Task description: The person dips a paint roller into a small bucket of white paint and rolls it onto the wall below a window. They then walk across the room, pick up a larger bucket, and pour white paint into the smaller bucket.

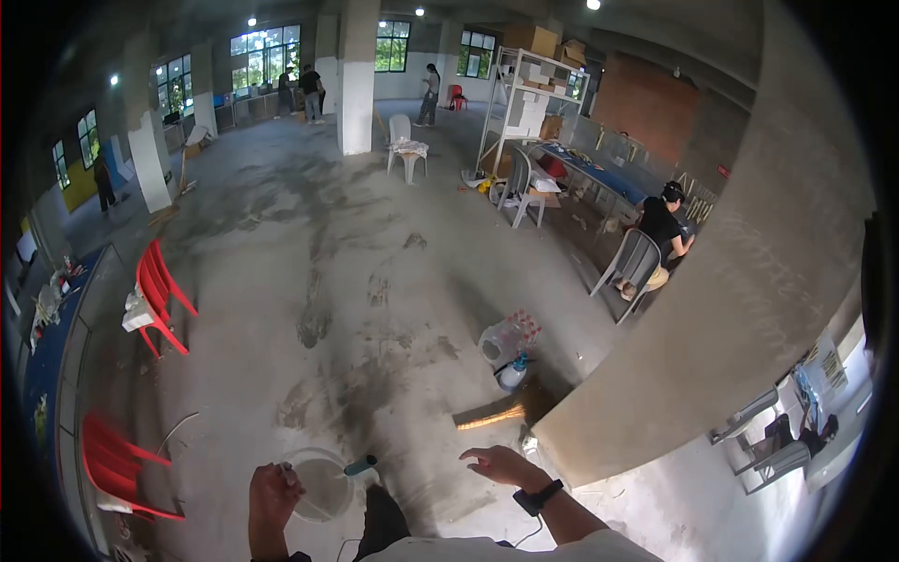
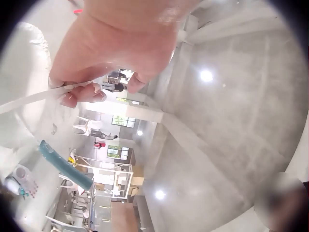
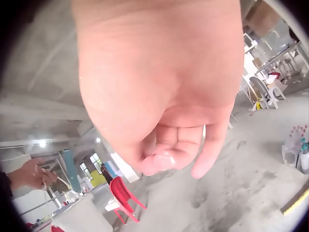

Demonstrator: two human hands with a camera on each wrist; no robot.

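Observation:
My left hand [image 1: 274, 492] is raised at the lower left in the head view, fingers bent. In the left wrist view its fingers [image 2: 83, 94] pinch a thin white strip [image 2: 34, 100]. A teal tube [image 2: 65, 165] hangs close by, with a thin line at its upper end; the head view shows this tube [image 1: 361, 465] right of the hand. Below, a pale round container [image 1: 298, 510] overlaps the hand. My right hand [image 1: 506, 466], with a dark watch above it, hovers over the floor. One finger points out while the others [image 3: 169, 157] curl loosely around nothing visible.
Ahead on the floor stand a spray bottle [image 1: 512, 373], clear bottles with red caps [image 1: 521, 328] and a broom head [image 1: 492, 418]. Red chairs [image 1: 159, 290] are at left. A wide concrete pillar [image 1: 674, 356] rises at right. Beside it sits a person [image 1: 660, 225].

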